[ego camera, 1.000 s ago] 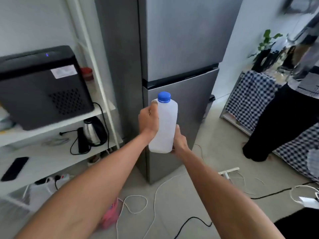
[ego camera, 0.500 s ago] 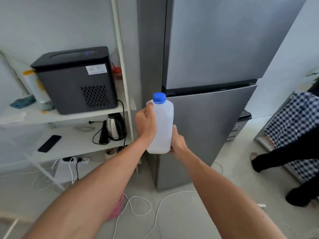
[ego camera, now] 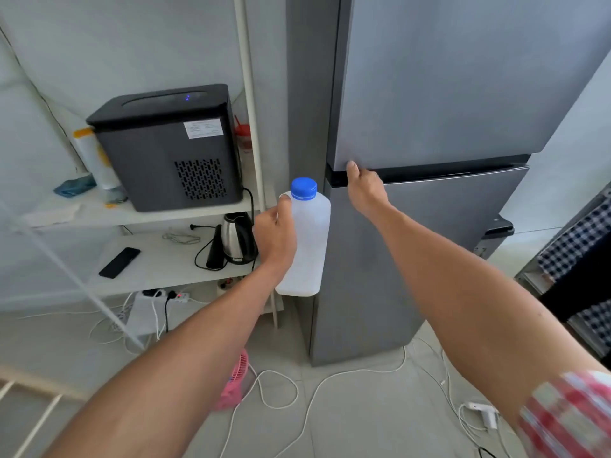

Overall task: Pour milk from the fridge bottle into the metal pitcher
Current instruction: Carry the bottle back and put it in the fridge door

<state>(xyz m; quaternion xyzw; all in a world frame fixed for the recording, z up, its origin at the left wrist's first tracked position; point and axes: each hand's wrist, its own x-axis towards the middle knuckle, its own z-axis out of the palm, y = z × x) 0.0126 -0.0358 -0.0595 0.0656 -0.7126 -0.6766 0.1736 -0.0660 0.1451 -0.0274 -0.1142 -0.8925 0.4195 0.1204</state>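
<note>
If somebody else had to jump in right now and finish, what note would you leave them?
Left hand: holding the milk bottle upright, blue cap on.
Right hand: fingers at the handle gap between the fridge doors; both doors shut.
Metal pitcher: not in view.
Done: bottle is in hand, out of the fridge.
Left: find the pitcher, take the cap off, pour. Mind the cables on the floor.

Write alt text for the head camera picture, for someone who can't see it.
A person's left hand holds a white milk bottle with a blue cap, while the right hand grips the fridge at the seam between its doors. A shelf with a black appliance stands left.
</note>
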